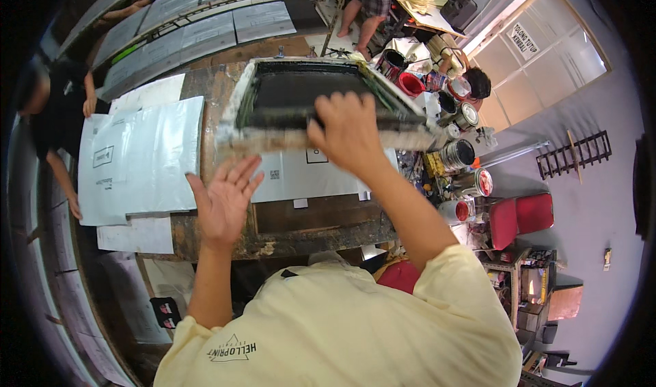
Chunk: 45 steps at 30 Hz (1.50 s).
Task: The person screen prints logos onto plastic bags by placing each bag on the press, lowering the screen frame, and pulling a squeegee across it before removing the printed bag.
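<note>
My right hand [348, 131] is closed over a dark squeegee [283, 120] that lies across the near end of a screen-printing frame [246, 137]. The frame's near edge is smeared by motion and stands above the table. Black ink covers its mesh [307, 86]. Below it lies a white plastic sheet or bag [287, 182] with black print, partly hidden by the frame. My left hand [229, 202] holds nothing; it is open, palm up and fingers spread, just short of the frame's near left corner.
At the left, a person in black [61, 107] touches a stack of white printed bags [147, 161]. Paint cans [456, 153] and a red tub [410, 84] crowd the table's right side. Drying racks [198, 35] line the back and left. Other people are at the back. A red chair [519, 216] stands right.
</note>
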Each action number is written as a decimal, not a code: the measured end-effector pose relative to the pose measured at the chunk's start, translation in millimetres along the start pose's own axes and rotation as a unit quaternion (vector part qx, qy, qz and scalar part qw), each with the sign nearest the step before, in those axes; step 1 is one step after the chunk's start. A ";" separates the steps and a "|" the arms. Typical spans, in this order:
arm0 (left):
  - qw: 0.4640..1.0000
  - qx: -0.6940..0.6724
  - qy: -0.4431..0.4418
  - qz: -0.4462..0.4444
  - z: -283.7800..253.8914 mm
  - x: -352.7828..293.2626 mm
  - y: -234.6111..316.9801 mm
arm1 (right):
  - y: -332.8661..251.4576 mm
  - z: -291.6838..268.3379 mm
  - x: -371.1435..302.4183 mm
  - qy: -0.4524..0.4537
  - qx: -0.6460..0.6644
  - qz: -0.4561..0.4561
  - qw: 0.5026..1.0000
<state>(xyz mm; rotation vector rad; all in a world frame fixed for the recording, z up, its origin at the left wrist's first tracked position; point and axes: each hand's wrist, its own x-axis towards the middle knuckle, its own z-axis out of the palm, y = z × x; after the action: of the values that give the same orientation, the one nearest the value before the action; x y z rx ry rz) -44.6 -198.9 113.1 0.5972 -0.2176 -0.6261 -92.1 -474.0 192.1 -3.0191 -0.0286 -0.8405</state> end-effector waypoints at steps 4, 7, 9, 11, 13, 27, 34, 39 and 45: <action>0.763 0.646 0.026 0.013 -36.3 10.6 -46.5 | 23.5 -8.0 60.1 0.077 0.023 -0.017 0.997; 0.443 0.895 0.047 -0.034 -77.2 -19.3 -117.3 | 31.7 -11.3 77.7 0.093 0.027 -0.014 0.995; 0.450 0.891 0.040 -0.052 -102.7 -38.6 -142.3 | 33.4 -14.9 92.1 0.080 0.022 -0.010 0.997; 0.455 0.887 0.037 -0.071 -115.2 -52.2 -161.6 | 34.9 -19.0 101.7 0.073 0.035 -0.001 0.997; 0.453 0.887 0.040 -0.080 -117.1 -49.0 -167.2 | 40.6 -21.2 109.7 0.077 0.032 0.002 0.997; 0.622 0.766 0.112 0.115 -36.3 55.8 -112.4 | 60.7 -21.0 148.3 0.096 0.057 -0.003 0.994; 0.664 0.690 0.204 0.204 -32.2 34.3 -82.7 | 49.9 -30.2 141.3 0.066 0.038 0.015 0.997; 0.690 0.622 0.308 0.205 -86.3 14.8 -30.2 | 46.9 -32.6 137.8 0.043 0.046 0.034 0.997; 0.735 0.550 0.371 0.141 -192.4 -24.6 94.7 | 43.5 -23.3 120.6 0.029 0.029 0.030 0.999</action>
<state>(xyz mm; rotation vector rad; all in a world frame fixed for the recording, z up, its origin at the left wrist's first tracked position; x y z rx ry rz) 52.0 -34.4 12.1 1.8788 0.1163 0.1632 -0.1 -515.8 274.3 -2.9248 0.0380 -0.9051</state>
